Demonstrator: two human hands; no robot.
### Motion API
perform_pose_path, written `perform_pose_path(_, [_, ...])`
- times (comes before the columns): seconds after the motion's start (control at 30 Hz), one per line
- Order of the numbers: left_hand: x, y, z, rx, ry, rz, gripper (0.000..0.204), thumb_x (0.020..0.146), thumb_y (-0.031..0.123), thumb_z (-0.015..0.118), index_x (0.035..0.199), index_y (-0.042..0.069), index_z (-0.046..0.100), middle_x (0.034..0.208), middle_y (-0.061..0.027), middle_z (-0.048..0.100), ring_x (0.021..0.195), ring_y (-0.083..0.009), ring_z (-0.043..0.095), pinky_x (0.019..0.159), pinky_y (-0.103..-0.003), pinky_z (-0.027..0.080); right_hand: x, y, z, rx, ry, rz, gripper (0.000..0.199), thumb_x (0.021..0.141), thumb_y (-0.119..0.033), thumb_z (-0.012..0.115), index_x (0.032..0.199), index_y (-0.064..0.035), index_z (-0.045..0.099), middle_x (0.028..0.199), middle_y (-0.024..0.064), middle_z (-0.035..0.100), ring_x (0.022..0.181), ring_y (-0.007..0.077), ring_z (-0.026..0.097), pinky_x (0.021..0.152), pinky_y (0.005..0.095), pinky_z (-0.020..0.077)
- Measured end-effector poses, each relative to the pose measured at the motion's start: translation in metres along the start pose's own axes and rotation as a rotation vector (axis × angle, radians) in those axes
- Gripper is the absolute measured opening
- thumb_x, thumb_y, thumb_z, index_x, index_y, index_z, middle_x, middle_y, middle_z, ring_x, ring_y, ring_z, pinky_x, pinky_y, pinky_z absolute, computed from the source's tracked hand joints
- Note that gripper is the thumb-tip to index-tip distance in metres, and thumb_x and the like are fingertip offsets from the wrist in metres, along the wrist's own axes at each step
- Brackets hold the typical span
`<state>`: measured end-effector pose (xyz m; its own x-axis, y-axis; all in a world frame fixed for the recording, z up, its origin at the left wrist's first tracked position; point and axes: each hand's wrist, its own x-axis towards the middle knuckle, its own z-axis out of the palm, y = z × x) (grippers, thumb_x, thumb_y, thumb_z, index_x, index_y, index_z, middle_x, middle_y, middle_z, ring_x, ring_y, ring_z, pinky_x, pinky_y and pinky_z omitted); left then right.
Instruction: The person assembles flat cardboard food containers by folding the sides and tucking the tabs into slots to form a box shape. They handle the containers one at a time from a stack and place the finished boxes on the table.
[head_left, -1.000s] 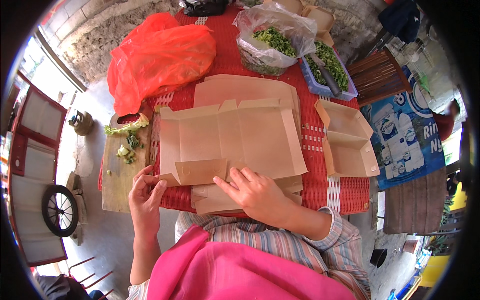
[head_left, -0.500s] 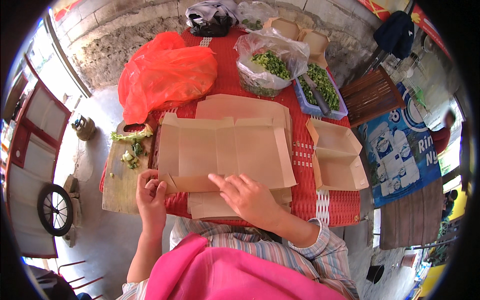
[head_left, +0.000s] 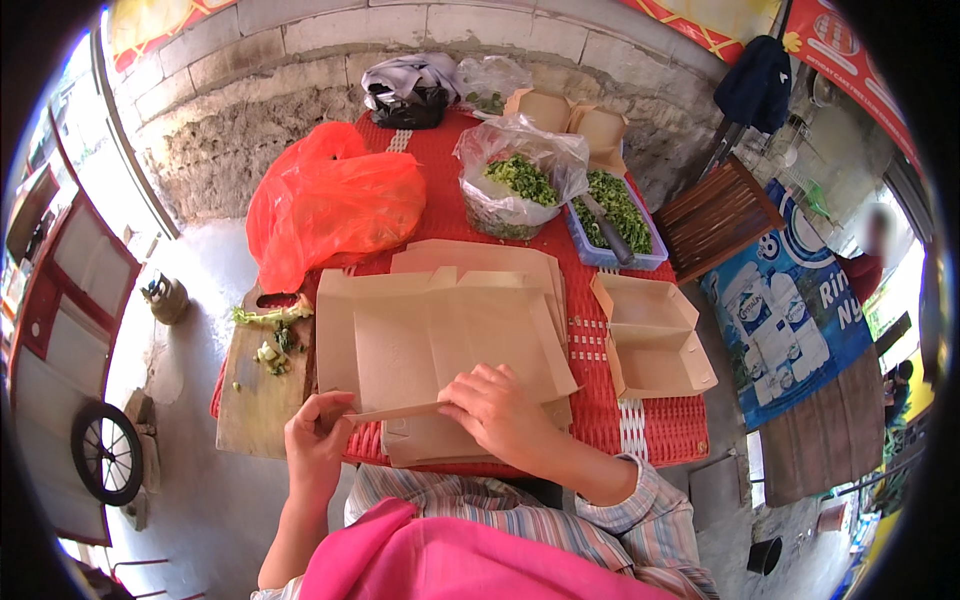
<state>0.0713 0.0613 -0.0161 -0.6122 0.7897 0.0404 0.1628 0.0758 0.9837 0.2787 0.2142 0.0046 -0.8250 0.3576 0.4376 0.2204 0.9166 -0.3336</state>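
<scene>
A brown cardboard box blank, creased and partly folded up along its edges, lies before me on a stack of similar flat blanks. My left hand pinches the near left corner of the top blank. With bent fingers, my right hand grips the near flap around its middle, and that flap stands raised between both hands. Right of the stack sits a folded, opened cardboard box. On the left, a wooden cutting board carries vegetable scraps.
A red woven table bears everything. Toward the back are a red plastic bag, a clear bag of chopped greens, a blue-rimmed tub of greens with a knife, and more open boxes. A wooden chair stands right.
My right hand has gone from fingers spread over the near flap to gripping its edge. The flap now stands up. My left hand keeps its corner; the whole view has shifted slightly.
</scene>
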Motion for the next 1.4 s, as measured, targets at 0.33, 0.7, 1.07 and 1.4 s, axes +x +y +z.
perform_pose_path(0.33, [0.017, 0.066, -0.009, 0.201, -0.158, 0.293, 0.030, 0.081, 0.005, 0.075, 0.109, 0.001, 0.067, 0.124, -0.0175, 0.054, 0.112, -0.0290, 0.057, 0.084, -0.034, 0.050, 0.076, -0.012, -0.079, -0.350, 0.368, -0.107, 0.016, 0.085, -0.018, 0.064, 0.100, -0.0125, 0.066, 0.094, 0.0022, 0.053, 0.099, 0.0204, 0.053, 0.091, 0.0402, 0.0358])
perform_pose_path(0.7, [0.022, 0.054, 0.081, 0.343, -0.045, 0.972, 0.031, 0.072, -0.004, 0.079, 0.099, -0.001, 0.065, 0.111, -0.0168, 0.055, 0.098, -0.0309, 0.057, 0.080, -0.039, 0.050, 0.069, -0.014, -0.082, 0.510, 0.232, 0.034, 0.027, 0.098, -0.011, 0.061, 0.122, -0.0081, 0.051, 0.082, 0.0113, 0.066, 0.069, 0.0301, 0.066, 0.062, 0.0389, 0.0487])
perform_pose_path(1.07, [0.092, 0.029, 0.146, 0.106, -0.142, 0.371, 0.041, 0.077, 0.008, 0.083, 0.108, -0.003, 0.059, 0.117, -0.0162, 0.059, 0.095, -0.0226, 0.064, 0.077, -0.034, 0.053, 0.040, 0.066, -0.035, 0.174, 0.269, 0.413, 0.051, 0.096, -0.009, 0.061, 0.143, -0.0072, 0.041, 0.085, 0.0200, 0.066, 0.075, 0.0409, 0.067, 0.063, 0.0468, 0.0508])
perform_pose_path(1.4, [0.118, 0.003, 0.174, 0.309, -0.173, 0.498, 0.030, 0.096, 0.017, 0.065, 0.116, -0.005, 0.063, 0.102, -0.0190, 0.067, 0.093, -0.0296, 0.064, 0.085, -0.039, 0.048, 0.019, 0.107, 0.000, 0.237, 0.384, 0.332, 0.026, 0.098, -0.007, 0.057, 0.123, -0.0011, 0.057, 0.100, 0.0232, 0.068, 0.079, 0.0404, 0.067, 0.063, 0.0467, 0.0536])
